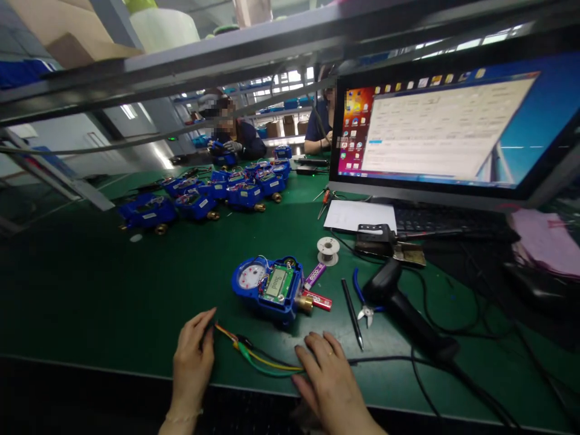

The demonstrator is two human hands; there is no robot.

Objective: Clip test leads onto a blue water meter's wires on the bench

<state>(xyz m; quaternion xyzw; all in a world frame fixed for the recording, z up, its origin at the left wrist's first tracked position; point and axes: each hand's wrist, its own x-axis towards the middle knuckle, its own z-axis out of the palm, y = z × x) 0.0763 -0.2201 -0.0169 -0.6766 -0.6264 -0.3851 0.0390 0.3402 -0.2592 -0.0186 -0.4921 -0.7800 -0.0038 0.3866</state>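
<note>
The flat work bench point(90, 290) is covered in dark green. The round plastic meter body point(272, 289) nearest the hands is coloured bright blue, with a white dial, a green circuit board and a brass-yellow fitting. Yellow, green and orange thin wires point(254, 357) are seen between the hands. A red stick point(318, 300) and a purple stick point(314, 275) are laid beside the meter. The small cutters point(365, 302) are fitted with blue handles. The wide monitor point(453, 130) is lit blue and cream-white.

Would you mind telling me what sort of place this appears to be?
Probably an electronics assembly or test bench in a factory: an opened blue water meter on a green bench mat, rows of similar meters, and a solder spool.
</note>
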